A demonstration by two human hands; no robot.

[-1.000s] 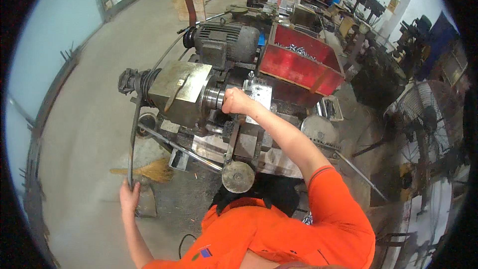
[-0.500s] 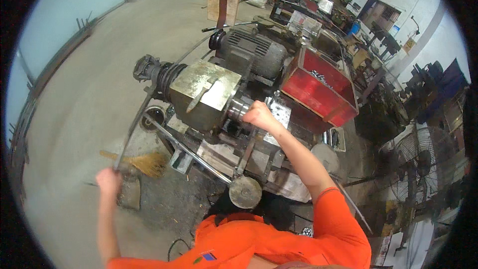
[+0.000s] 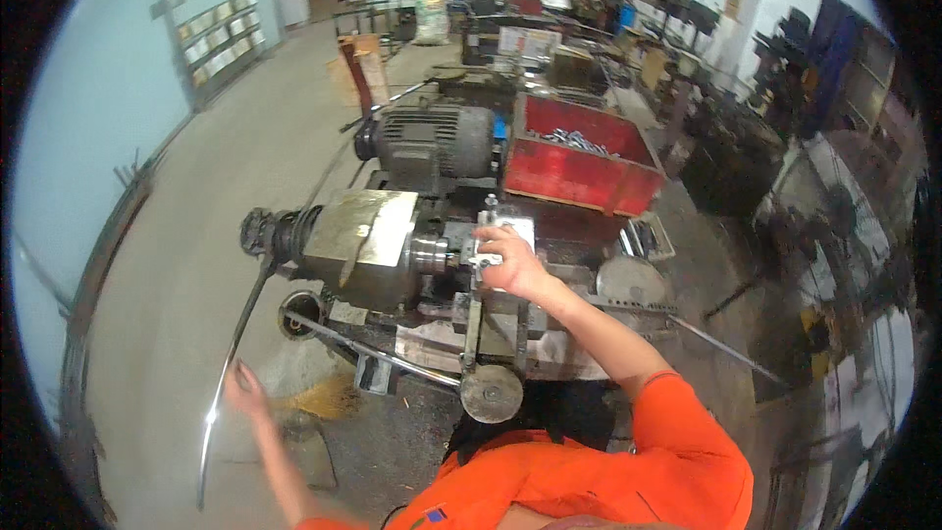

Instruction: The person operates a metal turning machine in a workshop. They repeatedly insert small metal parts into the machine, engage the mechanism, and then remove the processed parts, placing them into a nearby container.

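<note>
We have both hands at the machine. Our right hand (image 3: 514, 265) is at the tool slide (image 3: 517, 227), just right of the bright spindle nose (image 3: 429, 255), its fingers curled about a small shiny metal piece (image 3: 485, 260). That piece sits between thumb and fingers, apart from the spindle nose; we cannot tell whether the grip is closed on it or only touches it. Our left hand (image 3: 245, 391) is blurred beside the long lever (image 3: 210, 422), and we cannot tell if its fingers wrap the bar or merely rest near it.

To work well here, we judge that the 2 hands should act in turn: fingertips clear of the spindle nose whenever the lever moves, and the small piece held lightly and in line with the spindle nose. We would also keep the orange sleeve (image 3: 677, 422) away from anything that turns (whether the spindle is turning, we cannot tell).

The flat tool (image 3: 357, 247) lying loose on the headstock box (image 3: 319, 243) could shake off, so we would watch it. Behind, the red bin (image 3: 589, 182) holds many small metal parts (image 3: 579, 142).
</note>
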